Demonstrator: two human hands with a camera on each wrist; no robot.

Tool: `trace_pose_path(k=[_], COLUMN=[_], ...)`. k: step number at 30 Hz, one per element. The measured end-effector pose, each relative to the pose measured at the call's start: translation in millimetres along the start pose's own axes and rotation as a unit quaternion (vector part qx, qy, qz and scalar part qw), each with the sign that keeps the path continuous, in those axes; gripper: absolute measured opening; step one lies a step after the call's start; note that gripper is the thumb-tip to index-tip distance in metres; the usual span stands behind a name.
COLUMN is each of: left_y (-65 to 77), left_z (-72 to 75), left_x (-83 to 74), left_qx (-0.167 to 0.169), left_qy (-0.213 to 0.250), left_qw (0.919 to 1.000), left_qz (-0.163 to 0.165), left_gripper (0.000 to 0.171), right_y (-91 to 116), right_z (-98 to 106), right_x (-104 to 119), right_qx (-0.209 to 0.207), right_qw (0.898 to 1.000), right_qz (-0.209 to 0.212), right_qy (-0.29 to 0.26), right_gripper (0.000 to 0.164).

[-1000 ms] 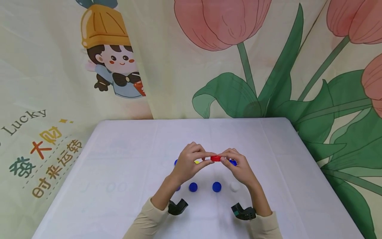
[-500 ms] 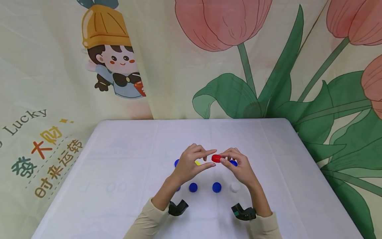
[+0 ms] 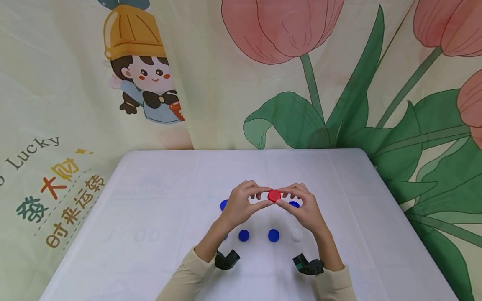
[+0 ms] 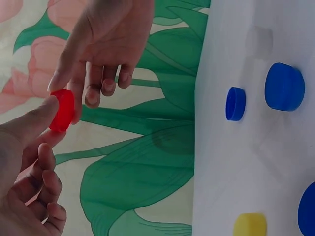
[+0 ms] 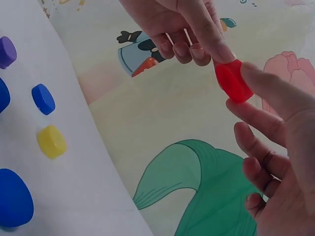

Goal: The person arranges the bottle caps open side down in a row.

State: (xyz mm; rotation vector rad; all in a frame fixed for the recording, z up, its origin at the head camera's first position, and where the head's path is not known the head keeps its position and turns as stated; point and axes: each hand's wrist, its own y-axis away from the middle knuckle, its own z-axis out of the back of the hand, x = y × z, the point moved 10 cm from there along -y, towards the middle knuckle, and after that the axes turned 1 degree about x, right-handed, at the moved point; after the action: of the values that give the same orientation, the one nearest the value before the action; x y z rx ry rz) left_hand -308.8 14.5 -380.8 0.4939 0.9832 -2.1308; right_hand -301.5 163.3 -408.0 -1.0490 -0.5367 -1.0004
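Note:
A red bottle cap is held up above the table between both hands, its round face toward the head camera. My left hand pinches its left side between thumb and index finger. On the opposite side, my right hand pinches it the same way. The left wrist view shows the red cap edge-on, a thumb from each hand against it. In the right wrist view, the remaining right-hand fingers are loosely bent below the red cap.
On the white table lie several caps: blue ones, a white one, a yellow one and a purple one. Blue caps sit partly behind the hands. A printed cloth hangs behind.
The red cap has turned from edge-on to face the head camera. My left fingers, spread away from it half a second ago, now pinch it again. The right hand keeps hold.

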Motion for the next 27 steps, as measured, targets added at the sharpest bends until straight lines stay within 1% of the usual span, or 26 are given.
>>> trace_pose_path(k=[2, 5, 7, 10, 12, 14, 16, 18, 21, 23, 27], left_y=[-3.6, -9.7, -13.3, -16.0, -16.0, -14.8, -13.6, -12.3, -10.9, -9.8, -6.7], left_z=[-4.2, -13.7, -21.7, -36.0, -46.9, -57.6, -67.6, -75.4, -83.7, -88.2, -97.3], left_x=[4.3, 15.4, 25.0, 42.9, 54.9, 65.4, 72.7, 76.9, 80.9, 83.4, 88.3], left_qx=[0.008, 0.029, 0.049, 0.083, 0.107, 0.129, 0.15, 0.166, 0.18, 0.189, 0.205], left_qy=[-0.014, -0.043, -0.063, -0.089, -0.107, -0.129, -0.157, -0.187, -0.232, -0.257, -0.296], left_qw=[0.9998, 0.9981, 0.9952, 0.9878, 0.9815, 0.9746, 0.9673, 0.9599, 0.9469, 0.9372, 0.9186], left_qz=[0.008, 0.034, 0.057, 0.097, 0.117, 0.13, 0.13, 0.127, 0.13, 0.141, 0.164], left_gripper=[0.033, 0.034, 0.034, 0.033, 0.032, 0.031, 0.031, 0.031, 0.03, 0.029, 0.028], right_y=[-2.4, -6.9, -9.1, -9.8, -8.6, -6.6, -4.2, -2.1, -0.2, 0.6, 1.7], right_z=[0.4, 0.3, -2.1, -9.4, -16.9, -24.8, -32.3, -38.4, -45.1, -48.5, -54.6], right_x=[-4.0, -12.4, -21.7, -41.0, -54.3, -65.8, -74.7, -80.8, -86.0, -87.5, -89.3], right_qx=[-0.003, -0.008, -0.005, 0.011, 0.031, 0.051, 0.069, 0.081, 0.091, 0.095, 0.105], right_qw=[1.0, 0.999, 0.997, 0.992, 0.988, 0.982, 0.976, 0.972, 0.966, 0.962, 0.95], right_qz=[0.001, -0.008, -0.026, -0.064, -0.085, -0.095, -0.095, -0.091, -0.087, -0.086, -0.083], right_qy=[0.021, 0.053, 0.074, 0.103, 0.126, 0.156, 0.183, 0.203, 0.225, 0.242, 0.282], right_gripper=[0.027, 0.029, 0.03, 0.031, 0.031, 0.031, 0.031, 0.029, 0.025, 0.023, 0.022])
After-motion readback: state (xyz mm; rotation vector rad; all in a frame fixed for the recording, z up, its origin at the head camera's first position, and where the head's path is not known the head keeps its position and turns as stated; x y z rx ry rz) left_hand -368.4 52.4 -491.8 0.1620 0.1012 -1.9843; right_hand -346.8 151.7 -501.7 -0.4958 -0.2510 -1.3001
